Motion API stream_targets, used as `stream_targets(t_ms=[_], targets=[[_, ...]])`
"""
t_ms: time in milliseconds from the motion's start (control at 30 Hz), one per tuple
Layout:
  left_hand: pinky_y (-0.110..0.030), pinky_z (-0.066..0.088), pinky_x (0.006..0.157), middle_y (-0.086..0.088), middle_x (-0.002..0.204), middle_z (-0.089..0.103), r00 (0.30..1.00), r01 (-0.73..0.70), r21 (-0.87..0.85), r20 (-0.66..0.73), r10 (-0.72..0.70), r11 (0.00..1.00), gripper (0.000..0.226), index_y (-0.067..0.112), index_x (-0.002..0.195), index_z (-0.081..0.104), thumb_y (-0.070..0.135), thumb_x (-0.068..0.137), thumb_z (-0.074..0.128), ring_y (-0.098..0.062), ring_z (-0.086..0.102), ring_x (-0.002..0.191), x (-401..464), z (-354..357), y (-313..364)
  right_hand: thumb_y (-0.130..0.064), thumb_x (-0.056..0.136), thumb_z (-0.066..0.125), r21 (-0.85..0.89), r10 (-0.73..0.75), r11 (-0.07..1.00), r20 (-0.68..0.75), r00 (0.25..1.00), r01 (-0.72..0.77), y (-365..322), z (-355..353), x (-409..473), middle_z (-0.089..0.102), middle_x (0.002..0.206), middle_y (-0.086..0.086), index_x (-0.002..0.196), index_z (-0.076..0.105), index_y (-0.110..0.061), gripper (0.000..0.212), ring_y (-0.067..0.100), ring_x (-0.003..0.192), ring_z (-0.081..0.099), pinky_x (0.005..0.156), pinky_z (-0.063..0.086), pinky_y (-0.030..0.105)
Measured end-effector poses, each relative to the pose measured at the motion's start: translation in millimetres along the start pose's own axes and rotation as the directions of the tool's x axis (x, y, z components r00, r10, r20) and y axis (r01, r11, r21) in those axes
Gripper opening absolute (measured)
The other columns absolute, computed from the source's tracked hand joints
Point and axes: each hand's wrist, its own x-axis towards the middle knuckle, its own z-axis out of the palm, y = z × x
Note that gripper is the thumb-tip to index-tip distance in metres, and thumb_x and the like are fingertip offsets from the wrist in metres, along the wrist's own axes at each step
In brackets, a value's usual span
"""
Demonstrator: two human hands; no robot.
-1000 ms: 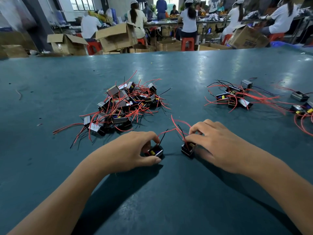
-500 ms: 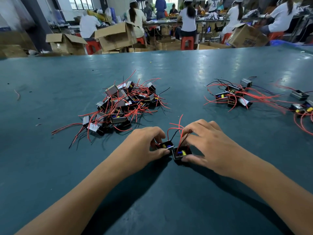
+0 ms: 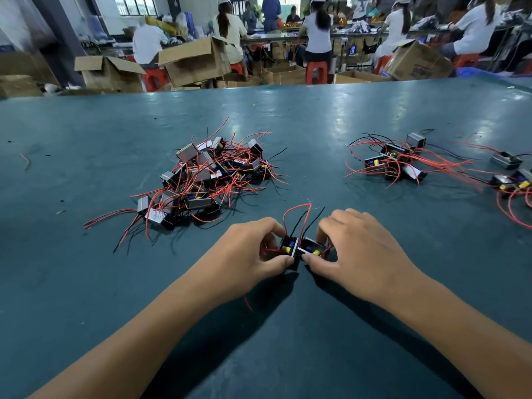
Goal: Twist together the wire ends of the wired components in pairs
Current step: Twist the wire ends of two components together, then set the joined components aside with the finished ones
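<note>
Left hand (image 3: 247, 250) pinching left component (image 3: 288, 249), right hand (image 3: 359, 251) pinching right component (image 3: 311, 250); components touching mid-bench (image 3: 86, 283), between hands. Loose pile (image 3: 207, 177) at 11 o'clock.

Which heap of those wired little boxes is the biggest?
The pile on the left, a dense stacked tangle; the group on the right is smaller and lies flat and spread.
</note>
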Motion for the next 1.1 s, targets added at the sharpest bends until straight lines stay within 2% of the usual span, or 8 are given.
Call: stream_targets(t_ms=[133, 267, 433, 500, 567, 700, 933, 1100], targets=[[-0.021, 0.050, 0.069, 0.011, 0.086, 0.070, 0.999, 0.036, -0.125, 0.021, -0.034, 0.991, 0.023, 0.024, 0.103, 0.065, 0.031, 0.085, 0.078, -0.007, 0.064, 0.076, 0.6, -2.5, 1.3, -0.061, 0.088, 0.051, 0.033, 0.086, 0.996, -0.043, 0.995, -0.084, -1.1, 0.6, -1.8, 0.054, 0.089, -0.009, 0.094, 0.055, -0.025, 0.037, 0.015, 0.090, 0.053, 0.068, 0.035, 0.029], [-0.028, 0.052, 0.072, 0.011, 0.085, 0.071, 0.994, 0.043, -0.193, 0.104, -0.023, 0.980, 0.008, 0.026, 0.095, 0.068, 0.033, 0.092, 0.070, -0.008, 0.065, 0.079, -0.2, -1.5, 5.8, -0.056, 0.088, 0.055, 0.059, 0.182, 0.982, -0.030, 0.983, -0.180, -1.1, 1.5, 0.5, 0.058, 0.092, -0.008, 0.095, 0.055, -0.026, 0.031, 0.019, 0.088, 0.058, 0.066, 0.038, 0.031], [-0.024, 0.049, 0.075, 0.011, 0.085, 0.073, 0.991, 0.074, -0.303, 0.130, -0.036, 0.950, 0.020, 0.019, 0.097, 0.069, 0.010, 0.100, 0.052, -0.006, 0.064, 0.078, 0.2, 2.0, 6.7, -0.061, 0.081, 0.057, 0.399, 0.247, 0.887, 0.017, 0.969, -0.233, 5.4, 2.3, 1.5, 0.058, 0.070, -0.010, 0.086, 0.062, -0.027, 0.035, 0.016, 0.074, 0.058, 0.067, 0.048, 0.035], [-0.026, 0.048, 0.073, 0.008, 0.086, 0.073, 0.989, 0.110, -0.369, 0.136, -0.063, 0.923, 0.023, 0.016, 0.094, 0.060, 0.001, 0.093, 0.043, -0.013, 0.064, 0.078, 0.1, 3.8, 5.4, -0.081, 0.065, 0.050, 0.346, 0.253, 0.902, 0.060, 0.966, -0.258, 2.9, 1.2, 3.6, 0.055, 0.075, -0.012, 0.087, 0.058, -0.029, 0.056, 0.013, 0.077, 0.056, 0.067, 0.049, 0.036], [-0.029, 0.047, 0.070, 0.006, 0.083, 0.072, 0.988, 0.120, -0.382, 0.137, -0.072, 0.916, 0.022, 0.018, 0.090, 0.054, 0.006, 0.082, 0.038, -0.014, 0.062, 0.076, 0.5, 5.7, 4.6, -0.092, 0.052, 0.044, 0.229, 0.271, 0.932, 0.073, 0.960, -0.281, -2.8, 1.1, 5.0, 0.052, 0.082, -0.013, 0.088, 0.053, -0.032, 0.071, 0.012, 0.081, 0.055, 0.068, 0.048, 0.035], [-0.040, 0.048, 0.071, 0.006, 0.076, 0.065, 0.992, 0.104, -0.363, 0.102, -0.072, 0.926, 0.026, 0.025, 0.089, 0.050, 0.012, 0.074, 0.034, -0.015, 0.057, 0.070, 1.8, 4.2, -0.8, -0.079, 0.055, 0.046, 0.051, 0.237, 0.969, 0.109, 0.966, -0.243, -8.9, -4.2, 10.4, 0.048, 0.087, -0.011, 0.088, 0.048, -0.028, 0.060, 0.017, 0.079, 0.054, 0.063, 0.042, 0.033], [-0.023, 0.041, 0.060, 0.007, 0.080, 0.062, 0.997, 0.040, -0.239, -0.054, -0.054, 0.970, 0.027, 0.032, 0.089, 0.050, 0.008, 0.084, 0.041, -0.010, 0.050, 0.065, 3.3, 0.1, -7.4, -0.081, 0.064, 0.057, -0.115, 0.147, 0.985, 0.164, 0.975, -0.129, -17.6, -10.6, 31.7, 0.040, 0.085, -0.005, 0.078, 0.036, -0.019, 0.067, 0.020, 0.077, 0.042, 0.063, 0.033, 0.033], [-0.020, 0.039, 0.059, 0.005, 0.080, 0.060, 0.989, -0.009, -0.188, -0.144, -0.019, 0.982, 0.026, 0.031, 0.090, 0.051, 0.007, 0.084, 0.044, -0.010, 0.047, 0.062, 3.8, -7.2, -13.1, -0.076, 0.060, 0.054, -0.142, 0.136, 0.983, 0.167, 0.977, -0.113, -1.9, -11.9, 31.5, 0.051, 0.071, -0.003, 0.066, 0.049, -0.020, 0.057, 0.018, 0.061, 0.049, 0.046, 0.027, 0.029]])
